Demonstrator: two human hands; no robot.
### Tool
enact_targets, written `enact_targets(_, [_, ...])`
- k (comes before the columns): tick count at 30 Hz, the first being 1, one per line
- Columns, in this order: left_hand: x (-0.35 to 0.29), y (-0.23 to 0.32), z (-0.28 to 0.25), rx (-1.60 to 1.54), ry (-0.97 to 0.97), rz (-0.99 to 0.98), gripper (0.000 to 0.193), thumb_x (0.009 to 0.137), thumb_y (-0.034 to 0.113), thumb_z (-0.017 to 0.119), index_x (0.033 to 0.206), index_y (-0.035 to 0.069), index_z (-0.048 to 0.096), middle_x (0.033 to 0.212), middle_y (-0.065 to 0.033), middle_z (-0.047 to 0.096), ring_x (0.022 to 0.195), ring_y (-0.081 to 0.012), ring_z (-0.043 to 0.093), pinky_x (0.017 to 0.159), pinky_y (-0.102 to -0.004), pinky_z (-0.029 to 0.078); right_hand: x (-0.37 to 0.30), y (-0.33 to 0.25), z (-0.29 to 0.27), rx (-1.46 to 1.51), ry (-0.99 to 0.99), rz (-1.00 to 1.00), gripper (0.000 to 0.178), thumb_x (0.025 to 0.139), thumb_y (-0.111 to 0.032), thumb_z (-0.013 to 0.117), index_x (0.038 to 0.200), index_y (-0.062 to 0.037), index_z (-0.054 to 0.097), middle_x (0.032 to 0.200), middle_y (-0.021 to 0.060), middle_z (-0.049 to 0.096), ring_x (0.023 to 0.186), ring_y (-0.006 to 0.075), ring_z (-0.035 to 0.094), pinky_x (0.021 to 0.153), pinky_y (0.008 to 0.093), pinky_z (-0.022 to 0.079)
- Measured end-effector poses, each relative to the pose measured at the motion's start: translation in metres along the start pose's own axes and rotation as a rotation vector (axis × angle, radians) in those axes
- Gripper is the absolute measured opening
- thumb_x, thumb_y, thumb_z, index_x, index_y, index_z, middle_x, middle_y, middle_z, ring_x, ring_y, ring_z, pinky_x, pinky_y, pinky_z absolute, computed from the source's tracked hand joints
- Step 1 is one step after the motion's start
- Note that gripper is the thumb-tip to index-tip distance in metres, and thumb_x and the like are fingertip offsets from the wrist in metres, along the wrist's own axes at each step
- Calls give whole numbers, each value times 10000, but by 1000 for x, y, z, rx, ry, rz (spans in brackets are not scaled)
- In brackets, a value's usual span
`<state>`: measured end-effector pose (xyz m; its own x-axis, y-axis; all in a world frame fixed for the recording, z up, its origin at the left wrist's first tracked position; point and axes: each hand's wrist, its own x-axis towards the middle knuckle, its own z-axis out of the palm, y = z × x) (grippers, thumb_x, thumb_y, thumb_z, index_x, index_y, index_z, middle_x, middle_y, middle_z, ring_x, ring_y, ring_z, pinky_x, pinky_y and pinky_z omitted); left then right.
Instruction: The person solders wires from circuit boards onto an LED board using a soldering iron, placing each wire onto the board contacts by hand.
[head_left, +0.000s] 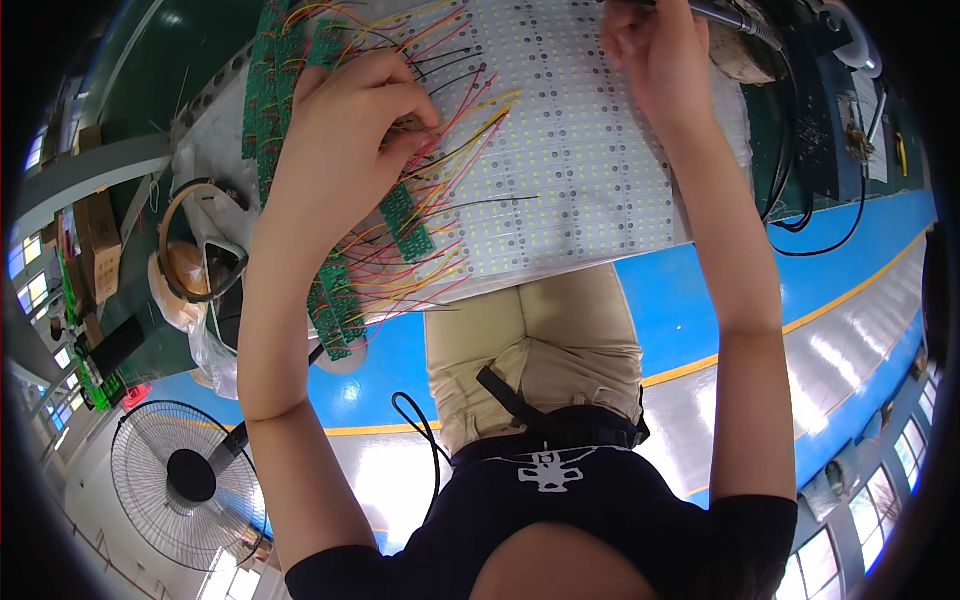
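Observation:
A white panel [570, 170] with rows of small yellowish pads and dark round spots lies in front of me. Along its left side are strips of green circuit boards [408, 228], trailing red, yellow and black wires [470, 140] across the panel. My left hand [355, 125] is over these boards, thumb and fingers pinched together on a red wire. At the panel's far right, my right hand [660, 50] is closed around a pen-shaped tool [735, 18] with a dark and grey handle, which looks like a soldering iron. Its tip is out of the picture.
Right of the panel stands a dark box [825, 140] with black cables [790, 190]. A roll of tape or ring [185, 240] and a clear plastic bag [220, 355] sit at the bench's left. A standing fan [190, 475] is at lower left, over a blue floor [690, 320].

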<state>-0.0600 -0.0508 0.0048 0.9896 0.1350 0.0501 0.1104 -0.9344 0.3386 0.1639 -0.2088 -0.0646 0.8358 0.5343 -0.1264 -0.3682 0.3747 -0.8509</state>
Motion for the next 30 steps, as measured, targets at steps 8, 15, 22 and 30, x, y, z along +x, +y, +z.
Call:
enact_targets(8, [4,3,8,-8,25,-49,122,786,28,758,871,54,675,960,-28,631,872,-219,633,923,-379,397,2,1,-1,38,10,-8,348,951,-227,646,659,-77,532,571,62,542,460,180,468,454,352,406])
enact_targets(15, [-1,0,3,-115,171,-162,124,833,13,703,935,66,658,812,-68,681,699,-246,656,737,-362,464,-2,-2,3,17,19,-18,342,943,-239,656,671,-78,526,577,64,539,488,179,489,470,355,420])
enact_targets(22, [9,3,8,-30,191,-140,172,849,31,704,1014,58,666,822,-72,722,642,-208,666,604,-336,496,-4,1,3,-20,83,-36,352,936,-243,665,660,-80,520,575,75,549,457,192,488,435,362,420])
enact_targets(30, [24,-11,13,-95,146,-95,164,860,59,711,1023,74,698,800,-70,713,636,-205,663,599,-320,503,-6,-1,0,-123,65,-80,213,931,-158,669,785,-64,545,565,92,567,414,185,491,400,334,415])
